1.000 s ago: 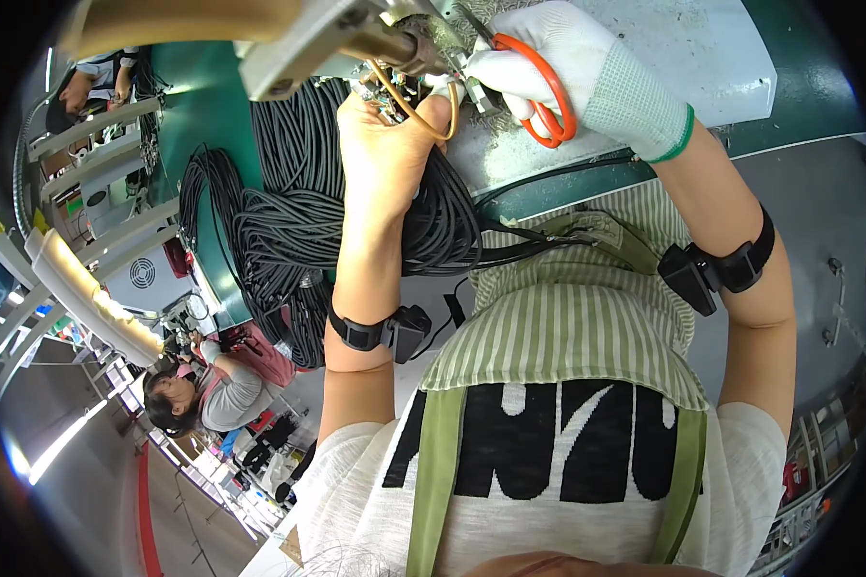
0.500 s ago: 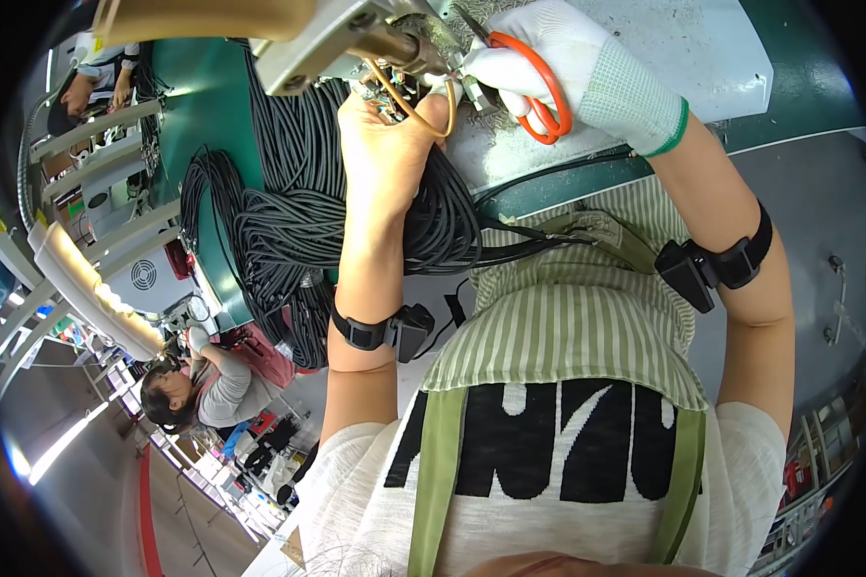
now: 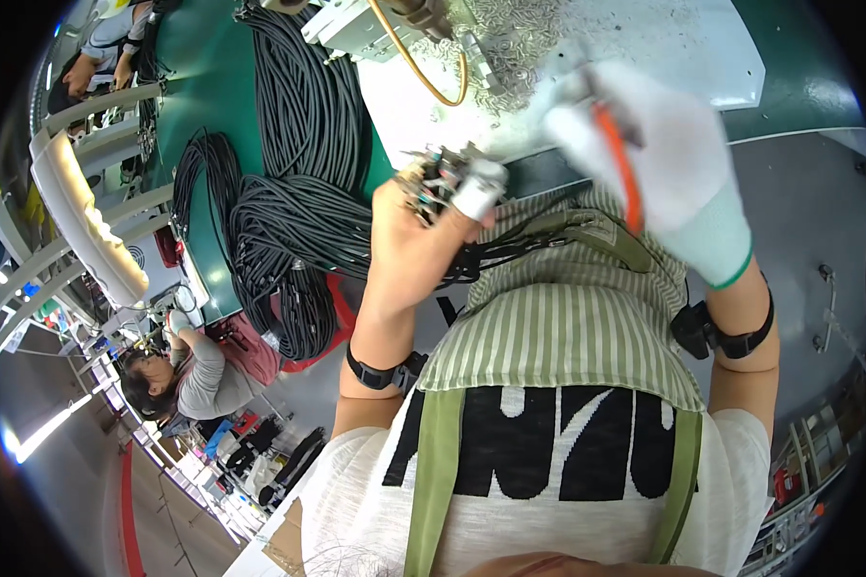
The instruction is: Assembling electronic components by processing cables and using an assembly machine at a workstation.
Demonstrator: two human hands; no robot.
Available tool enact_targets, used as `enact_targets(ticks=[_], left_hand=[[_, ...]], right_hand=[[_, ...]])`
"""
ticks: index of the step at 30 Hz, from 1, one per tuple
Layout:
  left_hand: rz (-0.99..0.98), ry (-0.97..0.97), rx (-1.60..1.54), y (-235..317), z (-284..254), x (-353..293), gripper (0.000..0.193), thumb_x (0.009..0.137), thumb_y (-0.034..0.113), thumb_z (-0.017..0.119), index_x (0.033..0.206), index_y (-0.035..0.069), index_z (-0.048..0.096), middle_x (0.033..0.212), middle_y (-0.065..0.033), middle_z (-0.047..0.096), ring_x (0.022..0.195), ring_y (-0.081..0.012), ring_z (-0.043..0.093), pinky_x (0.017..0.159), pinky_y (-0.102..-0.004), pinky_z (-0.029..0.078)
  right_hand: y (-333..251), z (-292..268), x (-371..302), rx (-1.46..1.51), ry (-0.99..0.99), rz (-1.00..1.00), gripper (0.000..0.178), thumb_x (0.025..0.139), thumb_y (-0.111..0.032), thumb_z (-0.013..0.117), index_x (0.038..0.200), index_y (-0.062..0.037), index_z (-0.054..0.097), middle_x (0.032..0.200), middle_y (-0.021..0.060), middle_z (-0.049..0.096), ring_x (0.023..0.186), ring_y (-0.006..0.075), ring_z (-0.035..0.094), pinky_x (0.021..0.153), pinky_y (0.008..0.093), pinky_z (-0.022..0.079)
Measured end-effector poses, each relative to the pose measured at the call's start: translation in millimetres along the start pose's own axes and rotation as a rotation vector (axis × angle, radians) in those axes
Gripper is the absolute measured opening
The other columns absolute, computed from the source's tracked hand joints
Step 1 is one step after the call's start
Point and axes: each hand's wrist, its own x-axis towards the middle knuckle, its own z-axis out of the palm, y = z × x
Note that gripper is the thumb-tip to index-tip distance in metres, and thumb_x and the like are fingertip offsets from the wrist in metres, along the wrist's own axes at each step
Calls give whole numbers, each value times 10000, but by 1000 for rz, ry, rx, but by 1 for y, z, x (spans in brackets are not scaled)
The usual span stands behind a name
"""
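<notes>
My left hand [image 3: 409,255], bare but for a white cover [image 3: 476,192] on the thumb, is closed around a bunch of cable ends [image 3: 438,178] with thin coloured wires and small metallic tips. Black cables trail from this bunch across my lap. To the right, my right hand [image 3: 683,159] wears a white glove with a green-edged cuff and is smeared by motion. It grips scissors with orange-red handles [image 3: 618,159]; their blades are blurred. The two hands are apart, both above the near edge of the table.
Large bundles of black cable [image 3: 303,216] lie on the green table [image 3: 202,77] at the left. At the top stands a metal machine [image 3: 356,34] with a yellow-brown tube [image 3: 404,67]. Small metallic scraps [image 3: 524,43] litter a white sheet [image 3: 664,48]. Other people work at the far left.
My left hand has drawn the cable ends away from the machine, toward my lap. My right hand, still with the scissors, has moved back and to the right.
</notes>
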Motion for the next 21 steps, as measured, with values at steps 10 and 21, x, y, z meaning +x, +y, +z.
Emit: enact_targets(ticks=[10, 21], left_hand=[[104, 12, 102, 12, 14, -10, 149, 788, -56, 637, 930, -27, 604, 852, -34, 632, 725, -62, 570, 643, -209, 461], [155, 220, -42, 14, 22, -2, 195, 767, -82, 631, 949, -33, 580, 862, -2, 601, 750, -45, 549, 667, -190, 438]], right_hand=[[-13, 7, -6, 944, -385, 277, 167, 881, -175, 584, 794, -32, 586, 541, 13, 533, 455, 102, 523, 441, 266, 429], [-15, 22, -25, -84, 237, -296, 138, 798, -142, 676, 900, -65, 625, 642, 89, 564, 586, 199, 589, 554, 291, 465]])
